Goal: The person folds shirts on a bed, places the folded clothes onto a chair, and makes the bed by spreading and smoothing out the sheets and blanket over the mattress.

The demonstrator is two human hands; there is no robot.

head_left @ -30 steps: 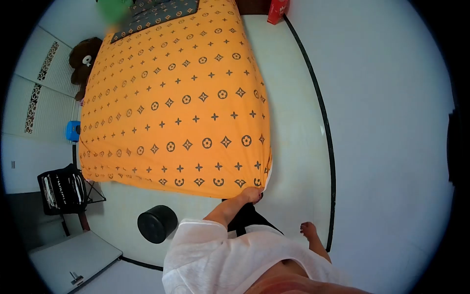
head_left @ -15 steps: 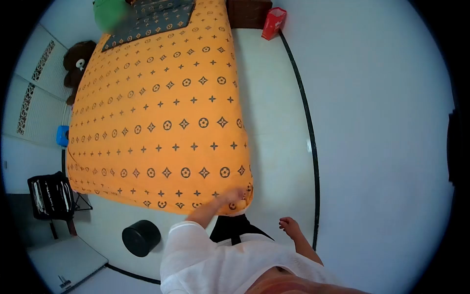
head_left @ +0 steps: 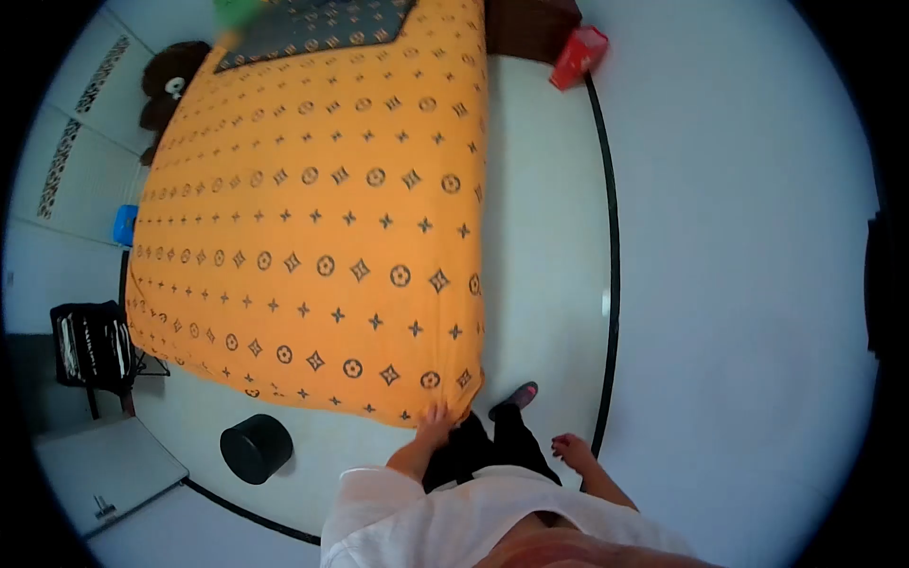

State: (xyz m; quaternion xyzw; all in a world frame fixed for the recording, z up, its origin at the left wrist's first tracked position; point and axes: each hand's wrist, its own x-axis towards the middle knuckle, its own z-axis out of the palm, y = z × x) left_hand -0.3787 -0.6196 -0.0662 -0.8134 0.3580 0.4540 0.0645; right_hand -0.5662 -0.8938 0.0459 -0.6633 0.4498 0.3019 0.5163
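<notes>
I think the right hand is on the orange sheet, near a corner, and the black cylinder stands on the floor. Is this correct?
Wrong hand: the head view shows the left hand on the orange sheet, near a corner. The black cylinder stands on the floor.

Open pass over the orange-sheeted bed (head_left: 303,237), up to dark patterned pillow (head_left: 322,36) at bed's head. Floor strip (head_left: 544,227) right of bed passable; foot (head_left: 517,399) sits in near end, red bag (head_left: 578,59) and brown nightstand (head_left: 530,28) block far end, wall (head_left: 748,265) bounds outer side. Black cylinder (head_left: 256,449) obstructs floor off bed's foot.
</notes>
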